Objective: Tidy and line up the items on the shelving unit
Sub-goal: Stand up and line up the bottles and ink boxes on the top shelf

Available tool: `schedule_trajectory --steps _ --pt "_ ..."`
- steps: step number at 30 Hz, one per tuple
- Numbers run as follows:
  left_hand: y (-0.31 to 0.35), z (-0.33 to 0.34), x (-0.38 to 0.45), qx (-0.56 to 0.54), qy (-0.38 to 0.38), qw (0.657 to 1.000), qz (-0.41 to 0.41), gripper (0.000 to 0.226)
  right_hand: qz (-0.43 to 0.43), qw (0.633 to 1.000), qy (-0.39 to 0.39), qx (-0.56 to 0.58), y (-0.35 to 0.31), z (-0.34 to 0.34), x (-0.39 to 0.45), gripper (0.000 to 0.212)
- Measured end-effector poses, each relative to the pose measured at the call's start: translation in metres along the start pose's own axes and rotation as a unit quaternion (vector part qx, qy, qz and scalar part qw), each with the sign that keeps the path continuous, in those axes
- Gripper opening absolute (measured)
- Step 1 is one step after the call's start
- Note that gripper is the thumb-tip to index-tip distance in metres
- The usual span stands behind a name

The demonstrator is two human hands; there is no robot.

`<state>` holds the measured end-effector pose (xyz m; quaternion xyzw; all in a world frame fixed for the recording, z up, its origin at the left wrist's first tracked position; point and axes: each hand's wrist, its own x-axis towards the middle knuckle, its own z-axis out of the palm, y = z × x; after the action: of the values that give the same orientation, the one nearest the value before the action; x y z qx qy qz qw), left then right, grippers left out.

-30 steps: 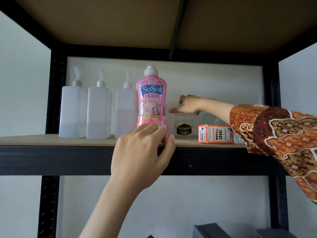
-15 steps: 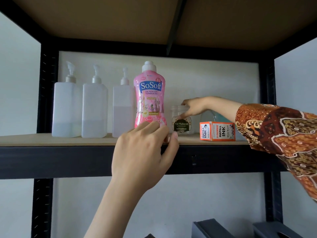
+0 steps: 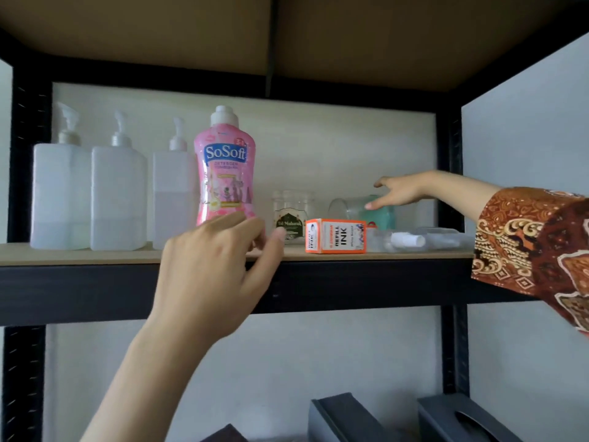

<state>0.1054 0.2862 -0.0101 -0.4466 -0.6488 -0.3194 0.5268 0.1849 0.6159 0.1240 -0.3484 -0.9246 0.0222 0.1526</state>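
Tipped glass jar [image 3: 357,208], teal contents.

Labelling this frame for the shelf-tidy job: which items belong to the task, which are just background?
Task items, on the shelf board:
three white pump bottles
pink SoSoft bottle
small clear jar
orange ink box
tipped glass jar
flat clear container
left hand, right hand

Background:
dark boxes below
black frame

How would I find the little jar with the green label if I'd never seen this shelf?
Look along the wooden shelf to the tall pink detergent bottle. Just right of it stands a small clear jar, left of the orange ink box. It alone is see-through with a dark green label.
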Motion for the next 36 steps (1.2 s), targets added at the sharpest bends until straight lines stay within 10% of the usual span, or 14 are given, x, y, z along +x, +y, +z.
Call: schedule_trajectory --steps 8,19,36 --pt "0.055 0.049 0.000 0.052 0.087 0.995 0.002 0.038 -0.057 0.988 0.033 0.142 0.018 0.012 0.015 0.070" --pt "0.056 0.053 -0.003 0.068 0.128 0.989 -0.001 0.032 -0.227 0.941 0.252 0.022 -0.021 0.005 0.019 0.052" --pt "0.058 0.054 -0.004 0.063 0.137 0.989 0.001 0.033 -0.367 0.907 0.198 0.058 -0.030 0.005 -0.005 0.027"
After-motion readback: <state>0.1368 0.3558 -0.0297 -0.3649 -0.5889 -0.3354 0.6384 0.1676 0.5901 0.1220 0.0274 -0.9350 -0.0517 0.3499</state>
